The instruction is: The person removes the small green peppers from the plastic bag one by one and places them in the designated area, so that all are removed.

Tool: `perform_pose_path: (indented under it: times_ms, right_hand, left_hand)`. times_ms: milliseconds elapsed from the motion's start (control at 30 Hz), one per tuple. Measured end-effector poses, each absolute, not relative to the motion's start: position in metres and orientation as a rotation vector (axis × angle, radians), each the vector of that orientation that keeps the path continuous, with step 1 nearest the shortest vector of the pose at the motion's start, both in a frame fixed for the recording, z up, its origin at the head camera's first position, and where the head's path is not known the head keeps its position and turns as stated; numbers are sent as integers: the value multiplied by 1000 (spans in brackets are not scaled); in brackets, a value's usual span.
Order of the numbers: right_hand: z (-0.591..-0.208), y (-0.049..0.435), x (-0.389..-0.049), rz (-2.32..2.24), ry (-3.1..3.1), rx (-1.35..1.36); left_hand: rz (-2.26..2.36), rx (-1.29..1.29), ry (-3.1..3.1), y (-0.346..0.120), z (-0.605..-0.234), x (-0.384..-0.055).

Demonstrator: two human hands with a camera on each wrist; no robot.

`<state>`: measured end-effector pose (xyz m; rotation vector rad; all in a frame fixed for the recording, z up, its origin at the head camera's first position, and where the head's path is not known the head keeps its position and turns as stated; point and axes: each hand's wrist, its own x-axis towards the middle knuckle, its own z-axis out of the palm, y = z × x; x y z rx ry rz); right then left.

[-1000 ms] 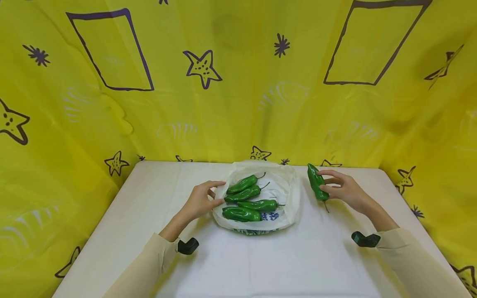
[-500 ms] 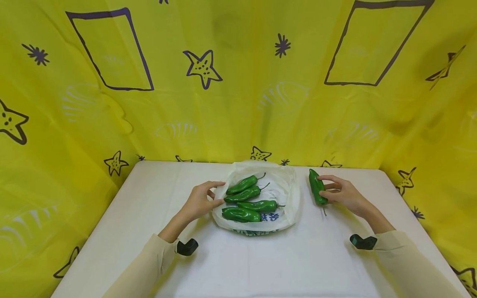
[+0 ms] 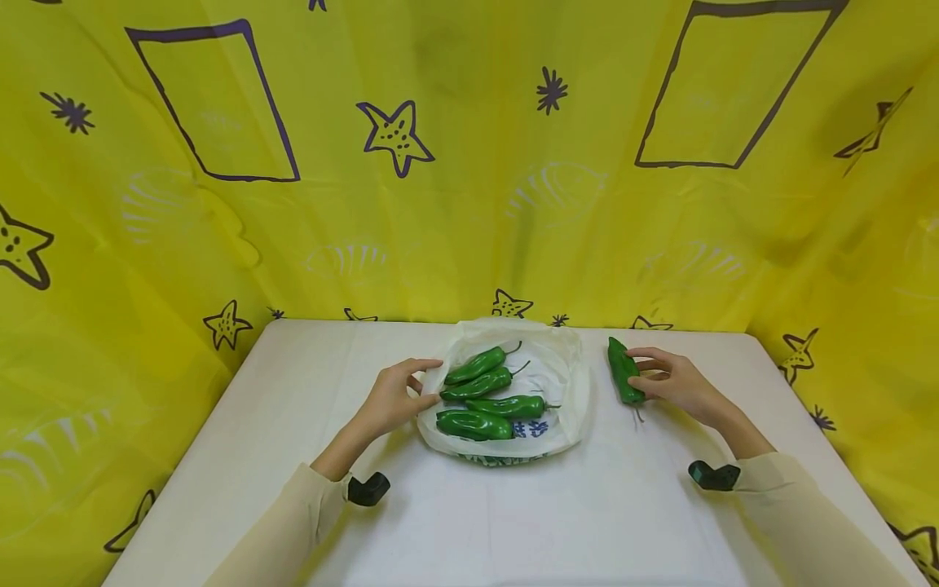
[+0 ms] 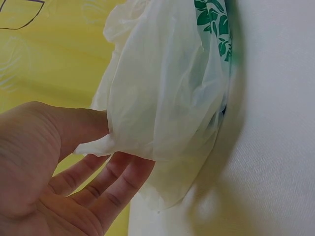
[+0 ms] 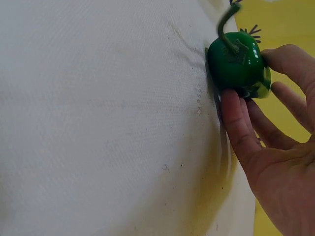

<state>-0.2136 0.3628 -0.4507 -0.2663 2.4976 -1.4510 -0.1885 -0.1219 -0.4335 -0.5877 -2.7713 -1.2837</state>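
Well, from the head view I see the left hand [image 3: 394, 396] at the near-white plastic bag's [image 3: 575, 412] left rim, four green peppers [image 3: 508, 406] inside, and the right hand [image 3: 681, 386] at a single pepper [image 3: 622, 368] right of the bag. My left wrist view shows thumb and fingers pinching the bag's edge. On my right wrist view, thumb and fingers grip the single pepper by its sides, at the white table [image 5: 98, 123]; whether it touches, I cannot tell.

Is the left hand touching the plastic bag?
Touching. The left wrist view shows the left hand pinching the plastic bag by its edge.
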Motion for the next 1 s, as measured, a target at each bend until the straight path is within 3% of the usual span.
perform_pose_path:
  times_ms: [1000]
  right_hand:
    - [-453,364,-216,-1459,2479,-222]
  left_hand:
    - [-1256,-604,-2765,-124,-435,-188]
